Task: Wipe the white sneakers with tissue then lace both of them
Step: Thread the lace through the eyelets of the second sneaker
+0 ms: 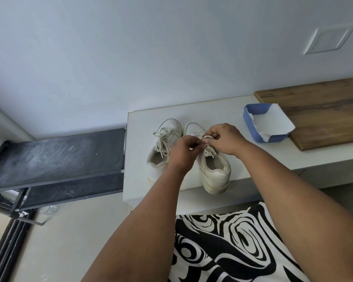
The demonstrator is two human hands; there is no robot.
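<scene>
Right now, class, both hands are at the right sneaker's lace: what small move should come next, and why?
Probably pull the lace ends snug and finish the bow: the left hand and right hand both pinch the right sneaker's lace, while the left sneaker already looks laced.

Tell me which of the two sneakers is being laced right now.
The right sneaker, nearer the blue tray. Both hands pinch its lace. The left sneaker lies untouched, its lace already tied.
</scene>
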